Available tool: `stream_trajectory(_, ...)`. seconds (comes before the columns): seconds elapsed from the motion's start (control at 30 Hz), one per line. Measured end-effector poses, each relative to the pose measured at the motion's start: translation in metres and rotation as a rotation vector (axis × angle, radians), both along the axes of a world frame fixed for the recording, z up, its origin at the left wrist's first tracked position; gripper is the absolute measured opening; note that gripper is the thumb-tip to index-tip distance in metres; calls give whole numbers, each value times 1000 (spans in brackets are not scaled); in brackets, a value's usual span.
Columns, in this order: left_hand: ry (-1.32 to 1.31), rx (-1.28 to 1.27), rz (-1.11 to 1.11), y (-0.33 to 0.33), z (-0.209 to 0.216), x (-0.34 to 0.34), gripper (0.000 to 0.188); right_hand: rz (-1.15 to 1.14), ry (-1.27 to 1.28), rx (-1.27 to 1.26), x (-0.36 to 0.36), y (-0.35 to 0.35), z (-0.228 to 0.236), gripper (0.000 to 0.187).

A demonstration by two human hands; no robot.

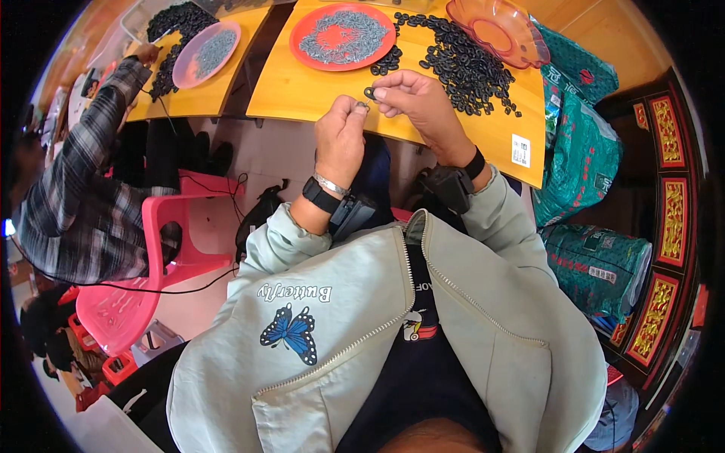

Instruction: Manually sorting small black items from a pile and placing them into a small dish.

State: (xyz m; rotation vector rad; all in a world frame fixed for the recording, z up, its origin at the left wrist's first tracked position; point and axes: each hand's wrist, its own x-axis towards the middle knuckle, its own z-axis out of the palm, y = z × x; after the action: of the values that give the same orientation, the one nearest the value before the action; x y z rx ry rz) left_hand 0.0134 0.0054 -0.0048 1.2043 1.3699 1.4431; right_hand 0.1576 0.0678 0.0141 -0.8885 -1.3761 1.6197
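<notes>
In the head view, the person's right hand (pixel 419 102) pinches a small black ring (pixel 369 93) between thumb and fingertips, the other fingers curled in behind. The ring sticks out past those fingertips toward the left of the picture, over the near edge of the yellow table (pixel 287 97), with its opening partly turned to the camera; its outline looks slightly longer from top to bottom than across, though it is too small here to fix that axis firmly. Just below and beside it, the left hand (pixel 340 140) is closed, thumb against forefinger, on a tiny grey piece (pixel 362 104) whose tip seems to point rightward, toward the ring; whether the two touch cannot be told. Beyond the hands, a round red plate (pixel 300 38) carries a spread of similar grey pieces (pixel 343 51) lying at mixed angles. To its right, a heap of black rings (pixel 464 72) covers the tabletop, reaching up to a translucent orange-red dish (pixel 498 30) with a scalloped rim. Green bags (pixel 581 158) stand just past the table's right edge.
</notes>
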Motion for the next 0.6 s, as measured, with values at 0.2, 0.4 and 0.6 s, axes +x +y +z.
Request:
stream_trajectory(0.2,140,39,39,3,-7,-1,14,1,-33,71,-3,-2,-4,18)
stream_trajectory(0.4,163,42,53,1,-8,-2,14,17,-41,111,-5,-9,-4,17)
stream_trajectory(0.6,6,14,-4,-1,0,1,15,14,-7,155,-7,-16,0,19)
